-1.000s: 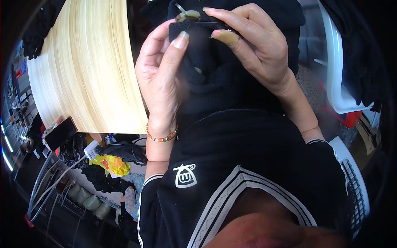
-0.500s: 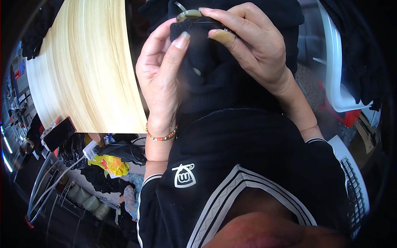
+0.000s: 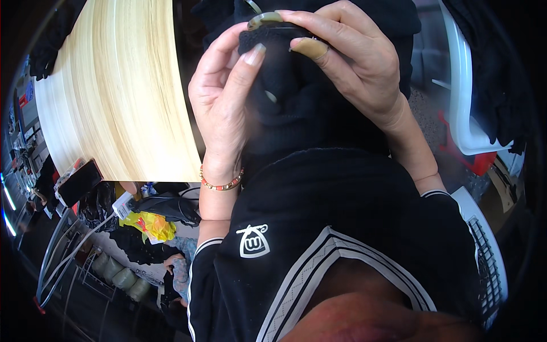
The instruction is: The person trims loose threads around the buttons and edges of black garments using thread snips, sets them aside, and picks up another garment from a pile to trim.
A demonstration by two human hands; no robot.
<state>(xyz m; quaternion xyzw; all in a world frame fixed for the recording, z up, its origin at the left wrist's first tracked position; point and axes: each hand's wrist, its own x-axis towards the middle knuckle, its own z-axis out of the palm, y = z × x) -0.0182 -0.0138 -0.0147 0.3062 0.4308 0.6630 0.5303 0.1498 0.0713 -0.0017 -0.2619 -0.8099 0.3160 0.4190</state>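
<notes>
My left hand (image 3: 225, 85) pinches the edge of a black knit garment (image 3: 285, 68), thumb in front and fingers behind. At that edge is a round, greenish-beige button (image 3: 266, 19). The index fingertip of my right hand (image 3: 356, 62) touches the button's right rim. My right thumb wears a tan covering (image 3: 310, 48) and stays apart from the index finger. A thin line runs from beside the button toward my right fingers; whether it is thread or a needle I cannot tell. Lower on the cloth shows a small pale piece (image 3: 270, 97), partly hidden in folds.
A wood-grain table (image 3: 119, 91) stands at my left, with a phone (image 3: 80, 183) at its near corner. Below it are a yellow plastic bag (image 3: 151, 226), a white plug (image 3: 122, 205) and cables. At the right is a white plastic tub (image 3: 458, 108) with dark cloth over it.
Both hands have shifted slightly to the right with the garment and button. My right index finger still touches the button, and my left hand keeps its pinch.
</notes>
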